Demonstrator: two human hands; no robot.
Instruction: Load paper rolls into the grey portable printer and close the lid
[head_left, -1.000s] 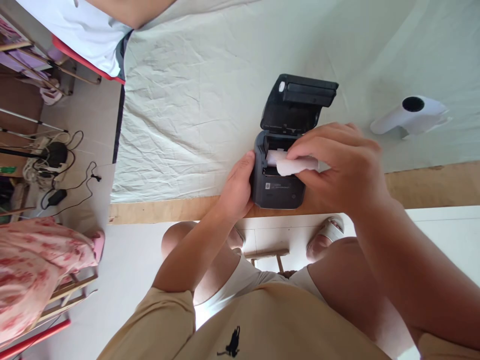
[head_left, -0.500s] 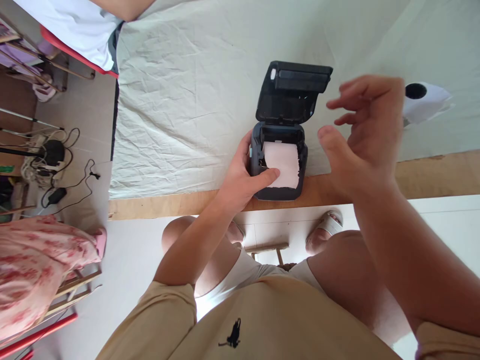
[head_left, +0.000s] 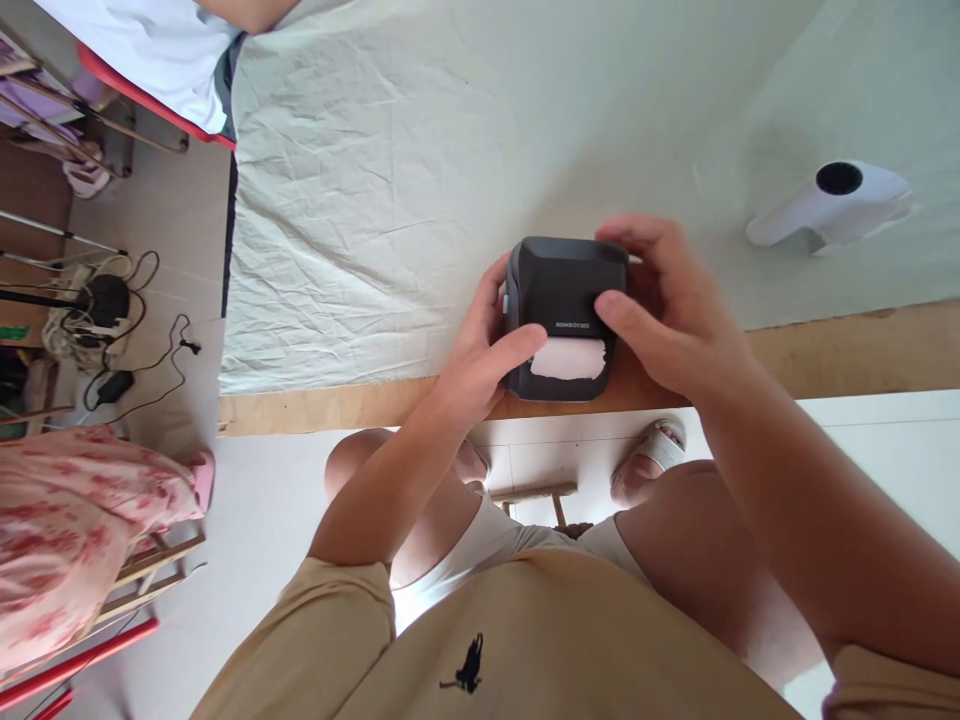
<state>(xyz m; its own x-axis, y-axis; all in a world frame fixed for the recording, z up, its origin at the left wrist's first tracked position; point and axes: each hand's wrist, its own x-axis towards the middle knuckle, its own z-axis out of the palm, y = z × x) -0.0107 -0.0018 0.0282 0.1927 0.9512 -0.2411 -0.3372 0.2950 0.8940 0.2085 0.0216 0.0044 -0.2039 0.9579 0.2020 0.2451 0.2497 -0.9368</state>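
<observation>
A dark label printer (head_left: 566, 280) stands at the table's front edge with its lid down. A strip of white label paper (head_left: 568, 358) with a ragged edge sticks out below the lid. My left hand (head_left: 480, 355) grips the printer's left side, its thumb lying by the paper's left end. Around the right side of the printer my right hand (head_left: 664, 305) is curled, thumb on top of the lid and fingers over the far right corner and side. Some of the fingers of both hands are hidden behind the printer.
A white paper roll (head_left: 832, 205) with a dark core end lies to the right on the pale cloth (head_left: 360, 200). The table's bare wooden edge (head_left: 330, 412) runs along the front. Another person's arm (head_left: 251, 12) shows at the top left. Cables (head_left: 112, 390) lie on the floor.
The printer's lid, raised before, has come down over the paper roll inside. My right hand has moved left from the air onto the printer. The left hand keeps its grip.
</observation>
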